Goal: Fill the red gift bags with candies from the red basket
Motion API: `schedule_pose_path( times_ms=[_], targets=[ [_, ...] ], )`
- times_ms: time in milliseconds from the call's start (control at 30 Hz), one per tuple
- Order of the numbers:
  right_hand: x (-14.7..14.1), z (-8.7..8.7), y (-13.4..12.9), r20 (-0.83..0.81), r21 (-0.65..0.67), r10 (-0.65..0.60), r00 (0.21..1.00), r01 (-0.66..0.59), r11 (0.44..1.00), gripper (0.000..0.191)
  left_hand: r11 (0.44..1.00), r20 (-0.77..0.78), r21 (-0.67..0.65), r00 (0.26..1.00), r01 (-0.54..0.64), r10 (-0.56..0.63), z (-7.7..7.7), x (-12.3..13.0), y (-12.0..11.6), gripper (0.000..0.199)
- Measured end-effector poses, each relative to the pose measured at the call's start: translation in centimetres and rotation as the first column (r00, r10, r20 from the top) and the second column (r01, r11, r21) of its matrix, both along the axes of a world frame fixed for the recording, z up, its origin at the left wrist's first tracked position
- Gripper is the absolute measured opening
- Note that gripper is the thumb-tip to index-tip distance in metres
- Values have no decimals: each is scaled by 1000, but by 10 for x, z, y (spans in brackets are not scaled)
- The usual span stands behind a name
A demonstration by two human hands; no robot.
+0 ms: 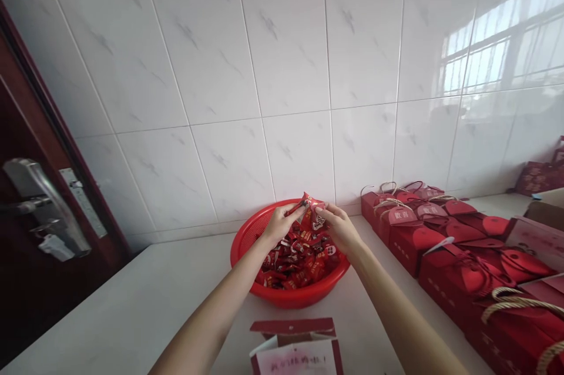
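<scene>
White-tiled wall: seen behind the red basket.
Grip: red packet pinched by left hand and right hand, above basket.
Basket: partly filled with wrapped packets.
Open box: placed nearer than basket.
Gift boxes: lined up right of basket.
Countertop: extended left of basket, edged near door.

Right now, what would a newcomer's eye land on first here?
Probably the red plastic basket of wrapped packets by the tiled wall, with the left hand and right hand holding a red packet over it. Next, the red gift boxes crowded along the right side of the counter. Nearer the camera stands an open box.
</scene>
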State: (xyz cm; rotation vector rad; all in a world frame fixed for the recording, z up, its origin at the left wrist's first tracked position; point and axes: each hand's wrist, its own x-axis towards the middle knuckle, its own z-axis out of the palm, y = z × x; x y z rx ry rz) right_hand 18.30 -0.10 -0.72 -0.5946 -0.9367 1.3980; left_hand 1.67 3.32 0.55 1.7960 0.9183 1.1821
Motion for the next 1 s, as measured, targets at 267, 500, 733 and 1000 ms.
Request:
schedule_pose_path(
  times_ms=[267, 500, 733, 1000],
  targets=[
    [1, -2, 2, -56, -56, -90, 994, 87, 995, 38, 999, -122, -14, 992, -28, 26, -2, -4, 1, 52],
    [2, -3, 5, -95, -119, -201, 975, 190, 975, 32, 908, -553, 0, 757, -419, 349, -3, -16, 5, 27],
    [2, -1, 1, -84, -153, -195, 977, 180, 972, 31, 878, -800, -44, 543, -477, 255, -16, -27, 5, 16],
    [1, -2, 5, -62, -247, -244, 968, 222, 943, 20, 869, -864, -42, 454, -494, 216, -25, -28, 12, 11]
  ],
)
